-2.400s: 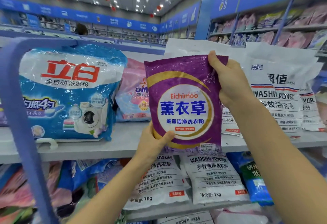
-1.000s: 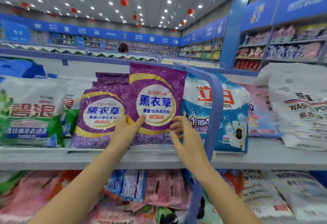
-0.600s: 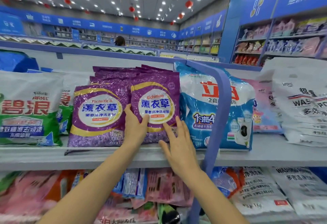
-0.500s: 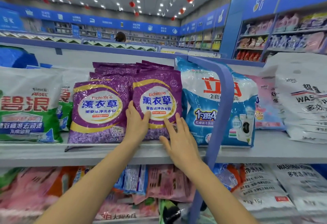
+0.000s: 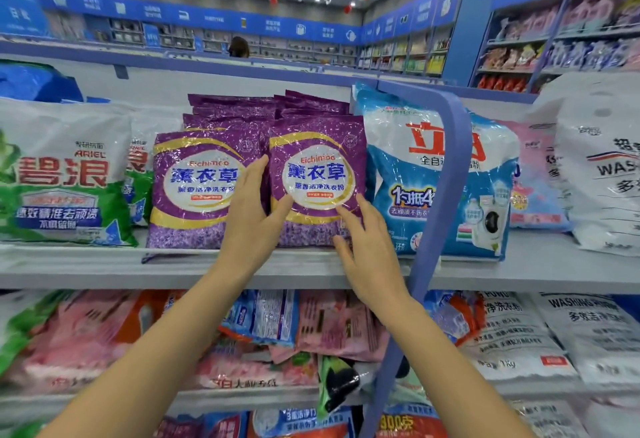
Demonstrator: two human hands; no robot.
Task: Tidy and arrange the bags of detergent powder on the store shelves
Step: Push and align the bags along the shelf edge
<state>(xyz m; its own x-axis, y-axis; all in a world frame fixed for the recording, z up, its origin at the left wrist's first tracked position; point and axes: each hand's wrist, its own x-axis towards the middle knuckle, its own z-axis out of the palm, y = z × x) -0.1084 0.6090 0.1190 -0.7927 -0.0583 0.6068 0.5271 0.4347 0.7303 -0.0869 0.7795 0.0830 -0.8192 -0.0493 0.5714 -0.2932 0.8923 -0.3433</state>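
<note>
Two purple lavender detergent bags stand side by side on the grey top shelf (image 5: 104, 269). The right purple bag (image 5: 317, 147) stands upright, with more purple bags stacked behind it. My left hand (image 5: 254, 216) lies with straight fingers along that bag's left edge, its thumb on the bag's front. My right hand (image 5: 363, 247) touches the bag's lower right corner with spread, straight fingers. The left purple bag (image 5: 197, 188) stands beside it, untouched.
A green Ariel bag (image 5: 62, 174) is at the left. A blue bag (image 5: 408, 174) stands to the right, behind a curved blue divider bar (image 5: 446, 178). Pink (image 5: 535, 192) and white (image 5: 602, 164) bags sit further right. The lower shelves hold jumbled bags.
The purple bag was carried from the right section to the left and set on the shelf beside the other purple bag. Both hands now rest flat against it instead of gripping it.
</note>
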